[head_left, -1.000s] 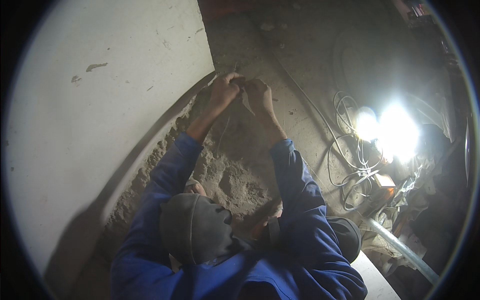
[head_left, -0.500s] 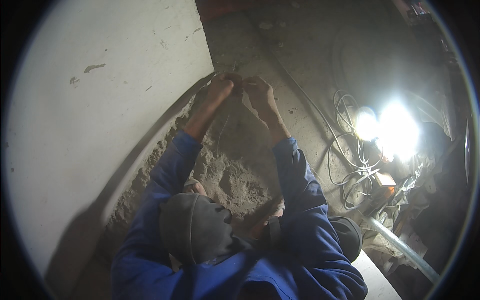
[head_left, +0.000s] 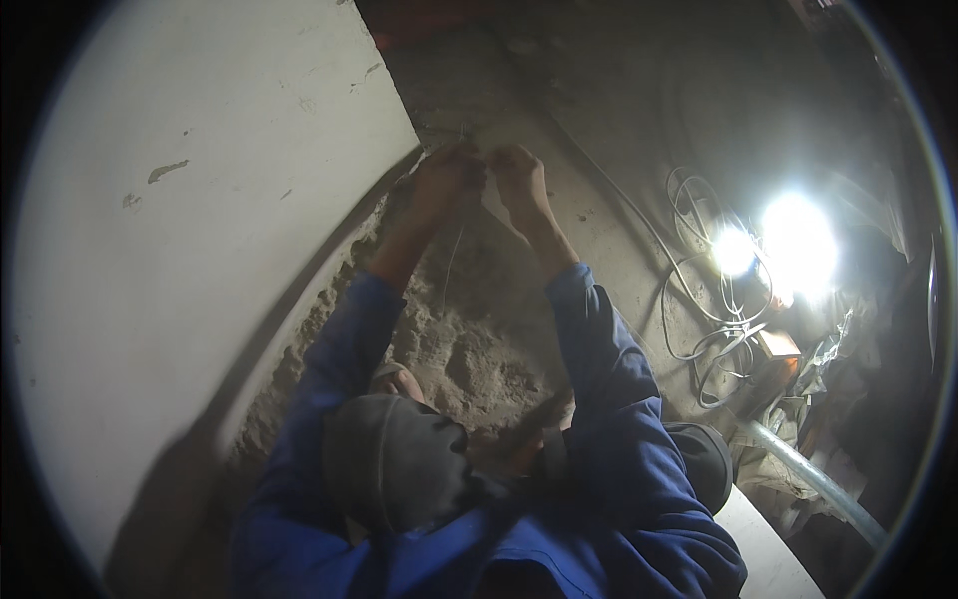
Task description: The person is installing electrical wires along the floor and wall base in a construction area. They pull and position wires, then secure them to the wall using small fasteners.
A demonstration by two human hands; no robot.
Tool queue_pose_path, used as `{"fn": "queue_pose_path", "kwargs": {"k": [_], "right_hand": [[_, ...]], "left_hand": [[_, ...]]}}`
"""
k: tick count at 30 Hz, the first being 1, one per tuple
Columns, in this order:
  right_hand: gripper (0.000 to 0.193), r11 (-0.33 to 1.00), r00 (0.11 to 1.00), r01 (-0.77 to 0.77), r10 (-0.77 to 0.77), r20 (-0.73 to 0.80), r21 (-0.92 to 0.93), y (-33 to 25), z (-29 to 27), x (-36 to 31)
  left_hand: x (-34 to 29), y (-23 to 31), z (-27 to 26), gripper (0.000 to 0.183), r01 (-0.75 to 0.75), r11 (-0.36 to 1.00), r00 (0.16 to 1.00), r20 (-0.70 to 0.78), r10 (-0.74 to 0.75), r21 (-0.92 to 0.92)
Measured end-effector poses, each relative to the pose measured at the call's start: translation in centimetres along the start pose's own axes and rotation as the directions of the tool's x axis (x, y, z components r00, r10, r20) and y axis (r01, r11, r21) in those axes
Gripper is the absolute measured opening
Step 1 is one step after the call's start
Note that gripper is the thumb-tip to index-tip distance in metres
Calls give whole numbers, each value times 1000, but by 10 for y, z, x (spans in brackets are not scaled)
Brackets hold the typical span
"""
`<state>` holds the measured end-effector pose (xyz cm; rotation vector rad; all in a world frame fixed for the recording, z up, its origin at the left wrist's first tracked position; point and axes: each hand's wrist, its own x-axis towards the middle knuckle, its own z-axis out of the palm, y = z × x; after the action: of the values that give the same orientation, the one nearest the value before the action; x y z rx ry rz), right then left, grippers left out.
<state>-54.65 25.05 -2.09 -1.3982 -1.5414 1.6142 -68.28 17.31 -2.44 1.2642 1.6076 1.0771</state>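
Both arms, in blue sleeves, reach forward to the corner of a white panel. My left hand [head_left: 451,172] is closed, its fingers in dim shadow. A thin pale strand [head_left: 454,262], like string or fine wire, hangs below it toward the rough ground, and a short fine end sticks up above. Right beside it, my right hand [head_left: 518,178] is closed too, fingers curled in; what it holds, if anything, is hidden. A narrow gap parts the two hands. Below them lies broken, crumbly ground [head_left: 464,364], between my knees.
The large white panel [head_left: 210,210] fills the left side. To the right, a bright lamp [head_left: 798,245] glares above a tangled pale cable [head_left: 689,349]. A metal pipe [head_left: 813,484] lies by crumpled sheeting [head_left: 778,454] at lower right. Another cable runs along the floor [head_left: 639,120].
The view has shifted slightly. My right hand has turned and curled in a little, and the gap between the hands looks a bit wider. The strand still hangs below my left hand.
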Motion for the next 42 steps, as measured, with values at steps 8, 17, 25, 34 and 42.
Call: {"fn": "queue_pose_path", "kwargs": {"k": [8,17,25,34,42], "right_hand": [[19,1000,999,5,-6,-36,-28,-22,-6,1],[19,987,994,-104,108,-30,126,-13,3,14],[18,1000,1000,-26,26,-7,3,-18,11,22],[16,996,996,79,-80,32,27,-22,16,26],[13,887,928,373,-364,83,-274,-13,18,41]], "left_hand": [[-25,3,68,6,687,409,727,571,-382,-600],[-40,-11,128,23,538,411,793,276,-543,-736],[-28,7,118,28,471,248,760,246,-602,-847],[-31,-39,134,13,42,888,990,-103,-100,-458],[-26,-9,113,53,40,583,919,199,-340,812]]}}
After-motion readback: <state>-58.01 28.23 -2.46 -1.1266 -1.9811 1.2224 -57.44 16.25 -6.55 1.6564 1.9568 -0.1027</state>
